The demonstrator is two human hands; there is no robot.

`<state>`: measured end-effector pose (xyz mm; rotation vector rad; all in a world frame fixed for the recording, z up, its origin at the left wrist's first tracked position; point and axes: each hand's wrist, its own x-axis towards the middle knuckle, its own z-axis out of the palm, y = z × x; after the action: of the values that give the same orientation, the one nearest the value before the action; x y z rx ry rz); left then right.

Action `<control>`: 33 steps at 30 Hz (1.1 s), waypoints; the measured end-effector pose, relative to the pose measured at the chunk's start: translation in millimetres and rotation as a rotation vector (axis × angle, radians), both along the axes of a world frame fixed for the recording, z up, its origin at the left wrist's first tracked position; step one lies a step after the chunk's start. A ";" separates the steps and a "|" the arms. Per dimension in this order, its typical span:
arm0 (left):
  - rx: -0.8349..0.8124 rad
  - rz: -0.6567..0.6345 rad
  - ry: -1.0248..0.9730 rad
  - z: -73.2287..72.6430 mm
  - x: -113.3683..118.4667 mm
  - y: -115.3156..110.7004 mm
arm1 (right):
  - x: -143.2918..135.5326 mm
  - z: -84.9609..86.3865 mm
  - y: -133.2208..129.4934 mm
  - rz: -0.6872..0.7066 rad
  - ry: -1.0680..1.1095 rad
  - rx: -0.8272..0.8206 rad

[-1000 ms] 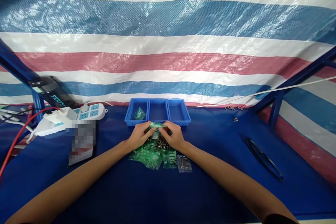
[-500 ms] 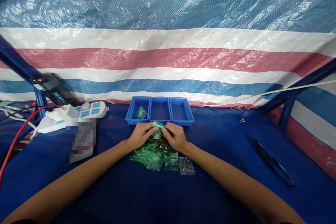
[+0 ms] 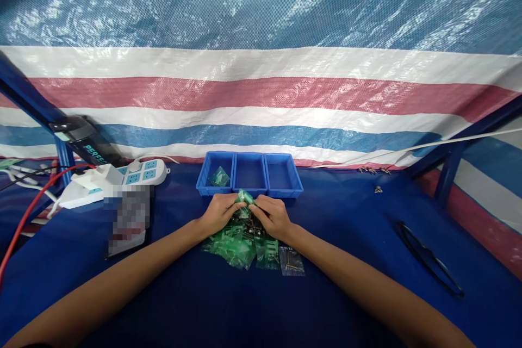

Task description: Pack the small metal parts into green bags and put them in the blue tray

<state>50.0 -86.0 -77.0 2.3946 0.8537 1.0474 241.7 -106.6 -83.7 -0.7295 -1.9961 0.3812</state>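
Between them, my left hand (image 3: 220, 212) and my right hand (image 3: 272, 215) pinch a small green plastic packet (image 3: 244, 197); its contents are too small to make out. Below my fingers lies a pile of green plastic packets (image 3: 232, 247), with dark and shiny metal pieces (image 3: 256, 228) among them. At the pile's right edge rests a clear bag (image 3: 291, 262) holding thin brass-coloured pieces. Just beyond my hands stand three joined blue bins (image 3: 249, 192). One green packet (image 3: 220, 176) lies in the left bin.
To the left are a phone (image 3: 129, 223), a white power strip (image 3: 153, 173) with cables, and a black bottle-like object (image 3: 92, 141). Dark-framed glasses (image 3: 430, 258) lie at the right. Small metal pieces (image 3: 378, 189) sit at the back right, before a striped tarp (image 3: 261, 92).
The packet between my fingertips has tilted slightly, and my right fingers have shifted a little on it. The whole view has moved slightly; the pile and bins look the same.
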 end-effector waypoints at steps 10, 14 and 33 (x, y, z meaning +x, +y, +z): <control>-0.108 -0.017 0.036 11.1 0.5 -5.3 | -0.5 -4.5 1.4 -0.060 0.057 -0.018; -0.062 0.084 -0.018 15.0 2.9 -5.8 | -0.9 -3.8 0.6 -0.085 0.079 -0.024; -0.087 0.103 -0.088 10.2 2.8 -3.7 | -2.3 -1.9 1.9 -0.115 0.041 -0.089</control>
<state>52.8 -89.7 -66.8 2.2357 0.9800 1.1222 239.5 -104.6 -85.6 -0.8810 -1.8984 0.4153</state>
